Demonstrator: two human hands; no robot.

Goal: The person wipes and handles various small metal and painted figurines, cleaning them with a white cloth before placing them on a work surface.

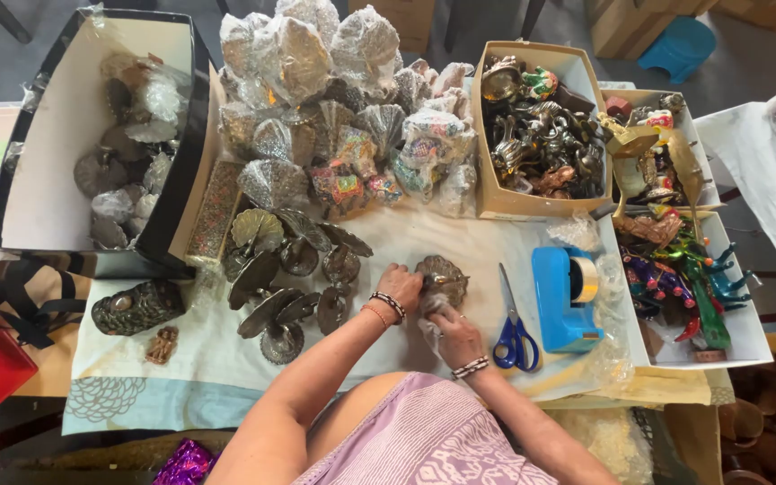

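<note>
While your left hand (400, 286) pinched the metal fan (443, 277), your right hand (454, 337) closed on wrap (430, 310) beneath; scissors (515, 328) lay just right.

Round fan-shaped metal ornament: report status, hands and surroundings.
Left hand and right hand both grip the round fan-shaped metal ornament with clear plastic wrap. Blue-handled scissors lie just right.

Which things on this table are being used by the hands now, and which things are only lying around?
In use:
left hand
right hand
metal ornament
clear wrap

Lying about:
scissors
tape dispenser
wrapped pile
bare ornaments
boxes of figurines
</note>
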